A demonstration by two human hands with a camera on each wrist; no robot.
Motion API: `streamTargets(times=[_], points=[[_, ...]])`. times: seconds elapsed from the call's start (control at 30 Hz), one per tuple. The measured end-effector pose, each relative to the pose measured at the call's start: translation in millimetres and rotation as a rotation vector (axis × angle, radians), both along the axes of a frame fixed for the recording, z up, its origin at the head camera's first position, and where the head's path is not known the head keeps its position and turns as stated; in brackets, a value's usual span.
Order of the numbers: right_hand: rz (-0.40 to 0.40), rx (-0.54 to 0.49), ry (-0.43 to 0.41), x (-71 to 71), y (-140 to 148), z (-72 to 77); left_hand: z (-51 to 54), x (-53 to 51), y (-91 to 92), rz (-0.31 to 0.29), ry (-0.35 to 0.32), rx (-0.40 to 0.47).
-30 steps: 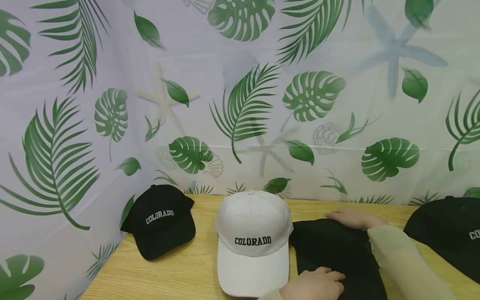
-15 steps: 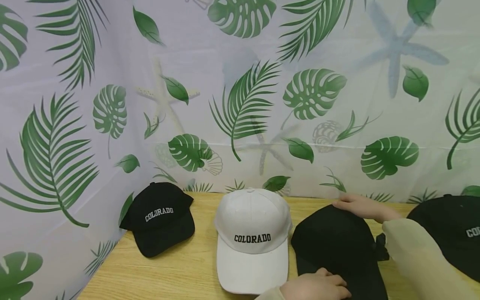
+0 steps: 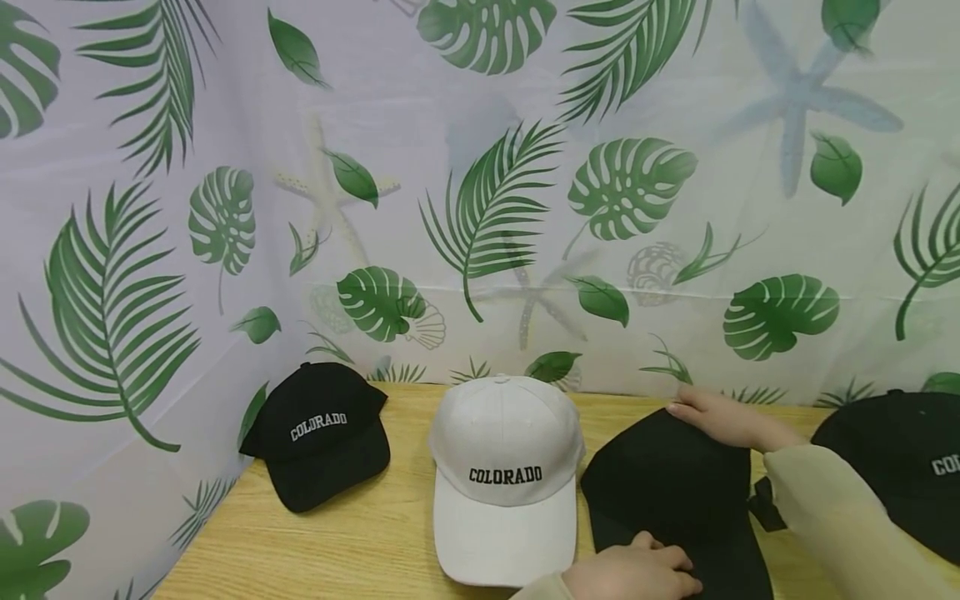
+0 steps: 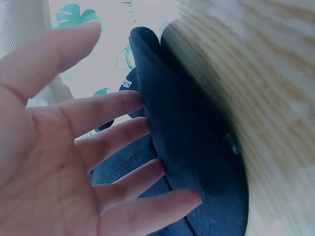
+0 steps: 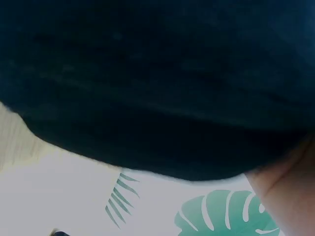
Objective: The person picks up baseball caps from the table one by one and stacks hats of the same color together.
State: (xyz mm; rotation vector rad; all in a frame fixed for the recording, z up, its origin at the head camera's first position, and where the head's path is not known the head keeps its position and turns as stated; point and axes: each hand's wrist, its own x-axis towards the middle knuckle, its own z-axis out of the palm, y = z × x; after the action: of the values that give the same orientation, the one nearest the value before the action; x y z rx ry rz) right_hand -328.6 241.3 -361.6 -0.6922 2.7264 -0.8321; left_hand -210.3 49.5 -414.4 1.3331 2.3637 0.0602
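Note:
A black cap point(image 3: 667, 475) sits right of a white cap point(image 3: 506, 475) lettered COLORADO, its brim toward me; no lettering shows on its visible front. My right hand point(image 3: 727, 418) pinches the top of its crown from behind. Dark fabric fills most of the right wrist view, with part of that hand point(image 5: 290, 189) at the right edge. My left hand point(image 3: 630, 573) rests on the brim near the front. Its thumb stands apart in the left wrist view, and the fairly straight fingers point(image 4: 123, 187) touch the brim's edge. A strap point(image 3: 767, 504) sticks out at the cap's right side.
Another black COLORADO cap point(image 3: 322, 442) sits at the far left. A further black cap point(image 3: 896, 467) is cut off by the right edge, partly behind my sleeve. All stand on a wooden table point(image 3: 300, 550) before a leaf-patterned cloth point(image 3: 487, 225).
My right hand has moved up and slightly right, and the cap's crown has risen with it from a flatter shape. The strap has come into view. My left hand stays on the brim.

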Motion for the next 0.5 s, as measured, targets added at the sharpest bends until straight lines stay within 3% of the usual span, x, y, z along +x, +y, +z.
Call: streamTargets(times=[0.27, 0.5], points=[[-0.025, 0.018, -0.003, -5.1, -8, -1.5, 1.0, 0.4, -0.8, -0.019, 0.017, -0.016], [-0.023, 0.037, 0.054, -2.2, -14, -4.5, -0.4, -2.0, -0.1, -0.055, 0.054, -0.033]])
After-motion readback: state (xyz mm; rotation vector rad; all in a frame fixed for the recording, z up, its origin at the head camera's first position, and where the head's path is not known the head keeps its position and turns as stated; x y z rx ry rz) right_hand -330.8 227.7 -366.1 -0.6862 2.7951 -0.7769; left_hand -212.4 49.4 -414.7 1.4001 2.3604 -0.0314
